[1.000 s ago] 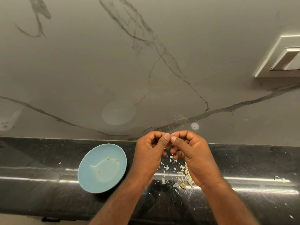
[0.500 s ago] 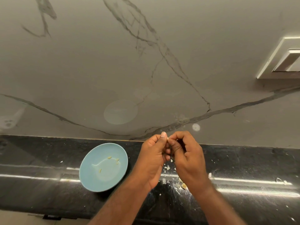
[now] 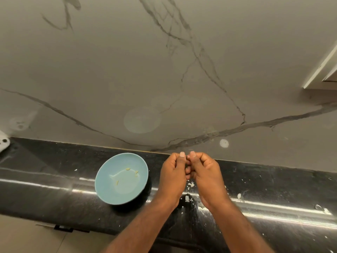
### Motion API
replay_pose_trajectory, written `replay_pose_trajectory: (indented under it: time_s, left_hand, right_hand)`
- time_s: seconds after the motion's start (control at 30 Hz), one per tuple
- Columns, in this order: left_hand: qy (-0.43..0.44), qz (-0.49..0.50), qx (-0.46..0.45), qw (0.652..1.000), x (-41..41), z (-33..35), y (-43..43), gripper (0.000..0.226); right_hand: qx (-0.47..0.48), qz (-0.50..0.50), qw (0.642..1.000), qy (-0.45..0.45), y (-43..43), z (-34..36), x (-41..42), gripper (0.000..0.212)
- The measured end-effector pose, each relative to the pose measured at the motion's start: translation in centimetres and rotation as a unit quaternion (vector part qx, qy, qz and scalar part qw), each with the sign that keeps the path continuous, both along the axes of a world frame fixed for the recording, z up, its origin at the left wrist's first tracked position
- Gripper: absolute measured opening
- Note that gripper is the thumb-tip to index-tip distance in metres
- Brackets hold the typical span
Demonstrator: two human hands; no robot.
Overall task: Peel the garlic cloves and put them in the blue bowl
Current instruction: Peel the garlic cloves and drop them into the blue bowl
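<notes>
A grey marble-veined wall [image 3: 164, 70] rises behind the blue bowl [image 3: 107, 192], which sits on a glossy black countertop [image 3: 54, 179]. Just right of the bowl, the left hand [image 3: 173, 178] and right hand [image 3: 206, 178] hover together, fingers curled in, thumb tips meeting. Whatever they pinch is hidden. A few peeled garlic cloves [image 3: 128, 169] lie inside the bowl. Pale skin scraps [image 3: 191, 184] litter the counter to the bowl's right, beneath the hands.
</notes>
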State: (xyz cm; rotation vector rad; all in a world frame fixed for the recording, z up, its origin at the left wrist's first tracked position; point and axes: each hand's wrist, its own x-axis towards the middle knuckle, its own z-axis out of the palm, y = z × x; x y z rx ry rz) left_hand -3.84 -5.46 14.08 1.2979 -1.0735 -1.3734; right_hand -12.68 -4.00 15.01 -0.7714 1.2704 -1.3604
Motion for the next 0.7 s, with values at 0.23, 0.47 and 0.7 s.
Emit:
replay_pose_trajectory:
  time_s: [0.23, 0.47, 0.7]
  left_hand:
    - [-0.056, 0.018, 0.115, 0.992, 2.8, -5.6, 0.5, 0.038]
    - [-0.091, 0.004, 0.146, 0.985, 5.9, -8.9, 1.7, 0.033]
    - [-0.144, -0.015, 0.145, 0.979, 6.8, -9.6, 1.9, 0.038]
  right_hand:
    - [0.103, 0.015, 0.974, -0.203, -2.1, -1.0, 1.8, 0.025]
    - [0.139, 0.117, 0.972, -0.151, -3.4, -2.8, 7.4, 0.042]
    - [0.104, 0.229, 0.963, -0.094, -3.8, -2.9, 10.7, 0.057]
